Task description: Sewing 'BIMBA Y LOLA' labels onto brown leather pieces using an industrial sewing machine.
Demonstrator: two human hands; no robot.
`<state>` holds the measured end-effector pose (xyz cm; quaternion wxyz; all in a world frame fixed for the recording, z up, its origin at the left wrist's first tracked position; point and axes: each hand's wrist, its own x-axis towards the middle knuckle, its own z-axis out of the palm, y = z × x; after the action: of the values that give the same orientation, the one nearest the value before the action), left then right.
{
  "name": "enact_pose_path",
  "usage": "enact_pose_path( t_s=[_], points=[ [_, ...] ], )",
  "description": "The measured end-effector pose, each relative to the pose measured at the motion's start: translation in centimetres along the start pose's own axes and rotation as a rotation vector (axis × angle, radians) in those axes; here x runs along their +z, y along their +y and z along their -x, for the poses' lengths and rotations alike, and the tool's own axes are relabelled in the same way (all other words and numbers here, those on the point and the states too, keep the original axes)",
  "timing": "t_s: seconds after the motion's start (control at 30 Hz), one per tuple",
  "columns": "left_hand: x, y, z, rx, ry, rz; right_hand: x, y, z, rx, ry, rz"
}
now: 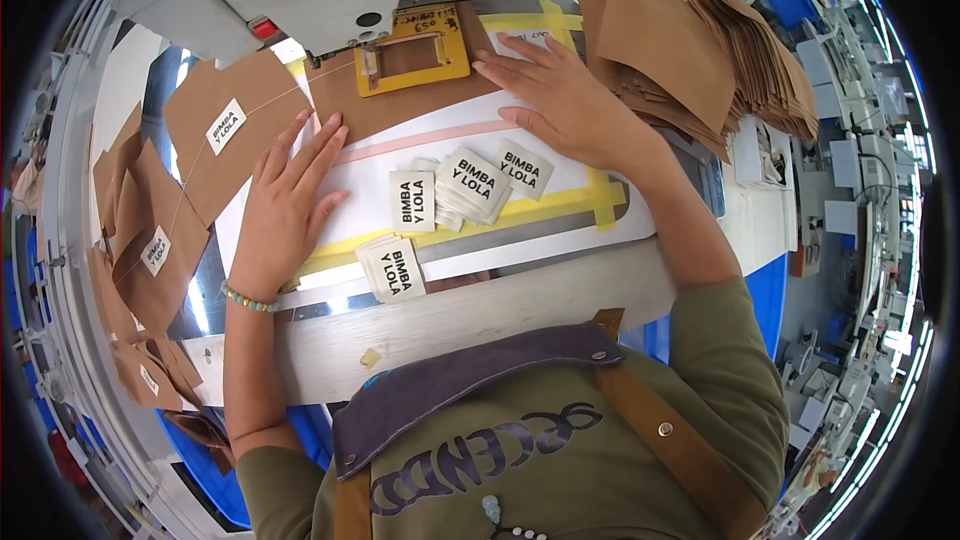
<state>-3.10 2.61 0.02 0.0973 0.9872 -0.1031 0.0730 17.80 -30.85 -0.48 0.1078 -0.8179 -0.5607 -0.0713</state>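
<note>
"How's the left grip [280,205]?"
"Palm down, fingers [319,152] extended, thumb [325,211] apart; the left forearm [255,370] rises from below."
"And the right grip [575,105]?"
"Fingers spread leftward, right elbow [705,265] bent; fingertip pressure I can't quite judge."

Two hands [287,195], one yellow frame [455,48], two brown stacks [665,40] at right, perhaps three labelled brown pieces [228,130]

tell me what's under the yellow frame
A brown panel shows through the window of the yellow frame and past its edges; whatever the solid border covers can't be seen.
</note>
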Motion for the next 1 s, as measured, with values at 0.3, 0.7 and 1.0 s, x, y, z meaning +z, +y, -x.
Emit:
enact_pose_path(
  t_s=[0.3,0.7,1.0],
  points=[
    [-0.4,-0.5,0.4,0.018,0.005,-0.007,-0.5,-3.2,2.7,0.046,-0.096,-0.078],
    [-0.5,-1.4,0.9,0.063,0.118,0.017,0.2,-1.9,2.6,0.077,-0.003,-0.185],
    [-0.4,-0.7,0.4,0.056,0.131,0.077,-0.3,-2.2,2.8,0.054,-0.063,-0.114]
  ],
)
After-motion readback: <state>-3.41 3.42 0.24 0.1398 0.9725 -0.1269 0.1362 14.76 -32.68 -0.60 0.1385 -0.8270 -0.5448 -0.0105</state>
